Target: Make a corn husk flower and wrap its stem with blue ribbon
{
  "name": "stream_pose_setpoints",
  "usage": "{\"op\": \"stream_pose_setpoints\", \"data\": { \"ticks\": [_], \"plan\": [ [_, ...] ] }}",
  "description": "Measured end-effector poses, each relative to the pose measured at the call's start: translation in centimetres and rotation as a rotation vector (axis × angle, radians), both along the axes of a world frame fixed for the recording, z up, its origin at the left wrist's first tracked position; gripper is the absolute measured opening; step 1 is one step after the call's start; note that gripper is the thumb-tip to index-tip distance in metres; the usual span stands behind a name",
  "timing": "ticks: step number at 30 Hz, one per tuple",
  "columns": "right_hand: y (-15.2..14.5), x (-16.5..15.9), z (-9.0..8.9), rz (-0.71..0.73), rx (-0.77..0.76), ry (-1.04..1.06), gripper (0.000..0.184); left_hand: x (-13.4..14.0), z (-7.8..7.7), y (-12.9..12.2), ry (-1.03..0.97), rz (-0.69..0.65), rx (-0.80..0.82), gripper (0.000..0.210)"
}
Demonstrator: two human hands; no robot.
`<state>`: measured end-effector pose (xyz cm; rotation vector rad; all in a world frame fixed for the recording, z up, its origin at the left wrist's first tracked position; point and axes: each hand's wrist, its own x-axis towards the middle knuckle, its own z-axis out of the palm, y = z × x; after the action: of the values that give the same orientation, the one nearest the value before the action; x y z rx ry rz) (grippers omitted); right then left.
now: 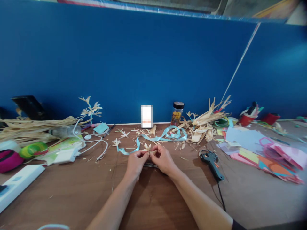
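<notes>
Left hand [137, 160] and right hand [164, 158] are pinching a pale blossom [147, 147], seemingly unfinished; one flowered stem [91, 111] is standing, apparently assembled; a loose flower [124, 134] is lying unmounted.

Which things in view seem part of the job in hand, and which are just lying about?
Likely part of the job:
pale husk flower, between left hand and right hand
light blue ribbon
dried husks
glue gun, untouched

Apparently just lying about:
black-lidded jar
power strip
plastic bottle
red pen cup
</notes>
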<state>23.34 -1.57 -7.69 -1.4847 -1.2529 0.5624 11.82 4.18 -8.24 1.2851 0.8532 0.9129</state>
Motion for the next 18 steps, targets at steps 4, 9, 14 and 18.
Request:
{"op": "stream_pose_setpoints", "data": {
  "ticks": [4, 9, 14, 18],
  "plan": [
    [0.34, -0.08, -0.22, 0.020, -0.026, 0.215, 0.019, 0.11, 0.20, -0.12, -0.038, -0.017, -0.061, 0.021],
    [0.54, 0.00, -0.50, 0.023, -0.071, 0.199, 0.017, 0.17, -0.06, 0.06, -0.036, -0.026, -0.057, 0.020],
    [0.31, 0.37, -0.37, -0.012, -0.044, -0.024, 0.017, 0.12, 0.01, 0.00, -0.046, -0.030, -0.086, 0.019],
    [0.24, 0.20, -0.25, 0.011, -0.032, 0.040, 0.016, 0.07, 0.48, -0.30, -0.062, -0.030, -0.122, 0.019]
  ]
}}
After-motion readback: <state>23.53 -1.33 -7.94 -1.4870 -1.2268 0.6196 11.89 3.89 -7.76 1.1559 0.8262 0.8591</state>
